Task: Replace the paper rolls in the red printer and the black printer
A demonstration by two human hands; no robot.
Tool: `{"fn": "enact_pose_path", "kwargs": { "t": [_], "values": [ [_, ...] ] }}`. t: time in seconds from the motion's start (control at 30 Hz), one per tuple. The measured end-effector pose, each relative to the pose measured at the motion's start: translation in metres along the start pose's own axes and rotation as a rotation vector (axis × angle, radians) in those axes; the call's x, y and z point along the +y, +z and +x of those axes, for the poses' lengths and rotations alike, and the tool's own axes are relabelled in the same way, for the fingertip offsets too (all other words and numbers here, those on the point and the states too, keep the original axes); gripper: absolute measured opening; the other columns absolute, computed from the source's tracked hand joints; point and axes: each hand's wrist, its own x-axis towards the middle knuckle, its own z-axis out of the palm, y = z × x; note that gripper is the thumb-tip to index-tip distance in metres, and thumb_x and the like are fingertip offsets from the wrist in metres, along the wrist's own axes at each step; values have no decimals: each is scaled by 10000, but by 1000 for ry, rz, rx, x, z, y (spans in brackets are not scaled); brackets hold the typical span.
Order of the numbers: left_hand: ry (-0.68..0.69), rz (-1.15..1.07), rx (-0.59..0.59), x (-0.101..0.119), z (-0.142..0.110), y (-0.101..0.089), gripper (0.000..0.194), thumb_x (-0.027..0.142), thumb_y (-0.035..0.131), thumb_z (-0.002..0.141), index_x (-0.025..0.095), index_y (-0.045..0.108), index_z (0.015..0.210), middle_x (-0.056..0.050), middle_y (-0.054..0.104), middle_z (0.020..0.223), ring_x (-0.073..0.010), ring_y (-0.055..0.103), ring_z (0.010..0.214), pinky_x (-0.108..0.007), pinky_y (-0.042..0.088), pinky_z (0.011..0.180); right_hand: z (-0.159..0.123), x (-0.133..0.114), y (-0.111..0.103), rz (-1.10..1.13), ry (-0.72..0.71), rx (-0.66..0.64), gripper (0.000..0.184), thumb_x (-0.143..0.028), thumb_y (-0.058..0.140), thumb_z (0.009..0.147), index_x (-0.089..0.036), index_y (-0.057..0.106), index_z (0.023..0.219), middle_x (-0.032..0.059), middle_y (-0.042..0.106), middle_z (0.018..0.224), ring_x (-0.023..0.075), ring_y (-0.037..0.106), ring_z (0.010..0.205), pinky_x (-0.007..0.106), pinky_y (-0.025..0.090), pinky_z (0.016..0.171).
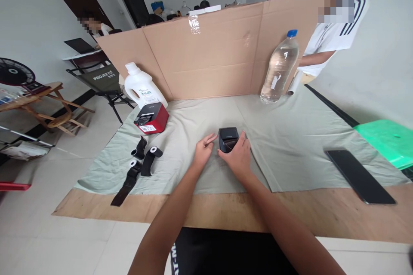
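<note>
A small black box-shaped device, which looks like a portable printer [228,133], sits on the grey-green cloth in front of me. My right hand [238,157] grips it, thumb at its lower left corner and fingers along its right side. My left hand [204,148] rests just left of it, holding nothing, with its fingers loosely bent and pointing at the device. Whether those fingertips touch it I cannot tell. To the left lie several black rolls with white cores, among them a roll [151,161] with its strip partly unwound. Behind them stands a red and black printer [152,118].
A white jug [143,88] and a clear bottle with a blue cap [280,68] stand before an upright cardboard panel [206,60]. A dark tablet or phone [359,176] lies at the right, near a green plastic item [387,142]. Other people are beyond the panel.
</note>
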Motion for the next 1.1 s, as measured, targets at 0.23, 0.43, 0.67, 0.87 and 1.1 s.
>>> {"fn": "enact_pose_path", "kwargs": {
  "t": [0.23, 0.43, 0.67, 0.87, 1.1],
  "values": [
    [130, 35, -148, 12, 5, 2, 641, 92, 469, 858, 183, 512, 1490, -67, 545, 1534, -187, 439, 1485, -368, 281, 1285, 0, 1, 0, 10, -12, 10, 1228, -562, 809, 682, 8, 169, 1561, 263, 545, 1234, 400, 538, 1151, 469, 470, 965],
    [88, 31, -161, 17, 34, 15, 680, 124, 460, 922, 199, 354, 1590, -71, 343, 1666, -181, 329, 1544, -357, 250, 1291, 1, 2, -1, 18, -23, 14, 1222, -537, 822, 672, 9, 182, 1559, 231, 551, 1179, 385, 550, 1096, 474, 476, 954],
    [249, 635, -91, 63, 41, 22, 337, 175, 574, 926, 251, 733, 1214, -72, 733, 1252, -278, 569, 1317, -471, 319, 1225, 1, 4, -5, 76, -16, -15, 1214, -572, 798, 678, 13, 200, 1559, 236, 547, 1190, 391, 536, 1126, 507, 461, 992],
    [196, 1001, -499, 96, 71, 31, 216, 139, 754, 769, 243, 786, 955, -84, 760, 967, -314, 633, 1150, -421, 449, 1033, 6, 12, -14, 330, 40, 1, 1089, -663, 640, 802, -34, 196, 1572, 248, 505, 1260, 403, 491, 1194, 568, 446, 1003],
    [237, 1015, -514, 115, 75, 29, 352, 173, 730, 759, 216, 741, 1108, -97, 727, 1143, -267, 686, 1042, -306, 520, 841, 18, 23, -20, 602, 142, 83, 847, -604, 500, 908, -80, 279, 1536, 187, 442, 1242, 283, 505, 1030, 514, 462, 971]
  ]
}}
